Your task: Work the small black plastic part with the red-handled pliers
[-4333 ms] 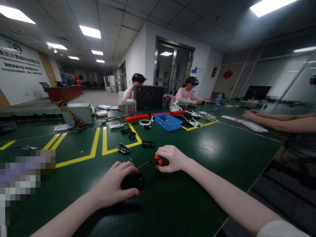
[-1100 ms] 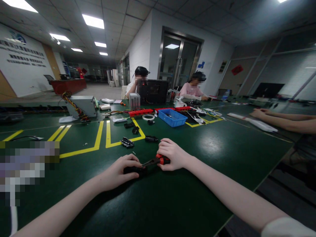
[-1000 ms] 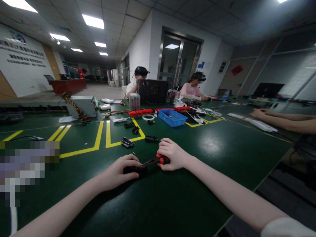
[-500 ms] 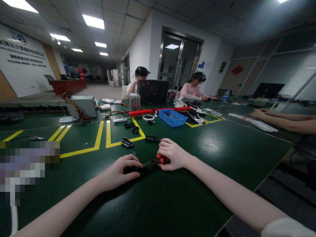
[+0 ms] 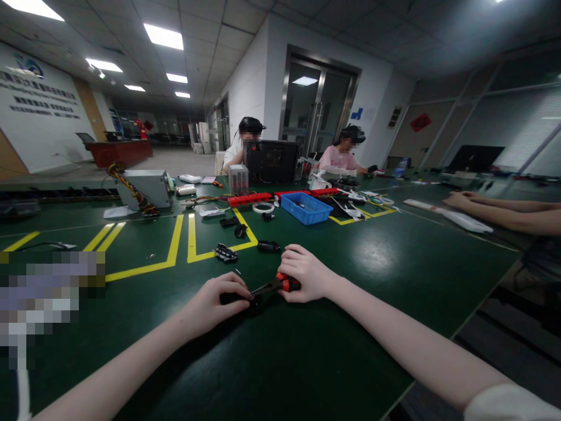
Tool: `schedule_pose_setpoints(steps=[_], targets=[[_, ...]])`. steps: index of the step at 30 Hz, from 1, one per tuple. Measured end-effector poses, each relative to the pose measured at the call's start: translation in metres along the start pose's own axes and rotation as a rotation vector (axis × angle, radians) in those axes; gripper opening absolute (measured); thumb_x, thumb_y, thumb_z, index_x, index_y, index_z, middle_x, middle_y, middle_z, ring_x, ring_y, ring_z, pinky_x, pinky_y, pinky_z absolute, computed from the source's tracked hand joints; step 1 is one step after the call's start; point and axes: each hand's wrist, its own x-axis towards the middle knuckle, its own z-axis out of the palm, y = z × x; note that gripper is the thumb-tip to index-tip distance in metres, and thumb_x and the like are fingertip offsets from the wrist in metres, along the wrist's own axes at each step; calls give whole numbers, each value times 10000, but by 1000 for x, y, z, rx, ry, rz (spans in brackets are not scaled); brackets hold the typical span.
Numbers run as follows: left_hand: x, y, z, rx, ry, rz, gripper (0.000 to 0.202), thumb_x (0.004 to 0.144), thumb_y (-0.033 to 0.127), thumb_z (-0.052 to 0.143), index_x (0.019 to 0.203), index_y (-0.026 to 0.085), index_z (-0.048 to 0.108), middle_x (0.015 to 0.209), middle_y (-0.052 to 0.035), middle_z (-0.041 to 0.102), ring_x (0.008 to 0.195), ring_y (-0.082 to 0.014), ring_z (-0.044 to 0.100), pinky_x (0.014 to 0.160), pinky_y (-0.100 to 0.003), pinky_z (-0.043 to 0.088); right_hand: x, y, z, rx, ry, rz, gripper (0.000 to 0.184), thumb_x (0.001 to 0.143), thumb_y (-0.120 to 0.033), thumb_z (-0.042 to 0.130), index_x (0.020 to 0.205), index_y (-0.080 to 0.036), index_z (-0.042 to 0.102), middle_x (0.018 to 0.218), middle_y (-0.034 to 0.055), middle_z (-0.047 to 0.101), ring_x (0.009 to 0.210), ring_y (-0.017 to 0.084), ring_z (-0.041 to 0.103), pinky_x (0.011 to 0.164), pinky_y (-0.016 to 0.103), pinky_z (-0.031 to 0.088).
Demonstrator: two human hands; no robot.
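My right hand is closed round the red-and-black handles of long-nose pliers, whose jaws point left. Opposite it, my left hand grips a small black plastic part low over the green table, thumb and fingers around it. The plier tips meet this part beside my left fingertips; whether they pinch it I cannot tell. Much of the part is hidden by my fingers. Just beyond my hands lie a black piece and another black piece with silvery edges.
A blue plastic bin stands past my right hand, near red power strips. A metal power supply with bundled wires sits at the back left. Two people sit across the table; another person's forearms rest at the right.
My hands and the pliers stay nearly in place, with the black part turned slightly at the plier tips. Across the table, one person's raised arm has lowered.
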Motion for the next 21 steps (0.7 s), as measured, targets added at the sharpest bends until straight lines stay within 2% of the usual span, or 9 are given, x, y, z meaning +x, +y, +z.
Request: schedule_pose_setpoints(steps=[10,18,21], targets=[[1,2,-1,-42,13,-23,159,854,291,597,915,203,714,1001,-45,614,944,-198,580,876,-351,472,3,-3,0,3,-28,9,243,755,-419,582,805,-182,601,760,33,597,806,186,526,987,420,334],[-2,4,0,96,-8,42,176,856,316,603,976,250,714,1043,-40,609,976,-206,569,907,-364,442,1,-2,-9,25,-43,6,219,756,-399,586,799,-184,599,755,28,590,798,183,516,996,425,329],[-3,3,0,135,8,62,168,861,313,600,969,258,717,1030,-37,605,945,-196,577,870,-341,455,0,-1,-13,37,-54,16,219,764,-397,584,799,-181,599,760,31,585,795,184,513,987,423,335]])
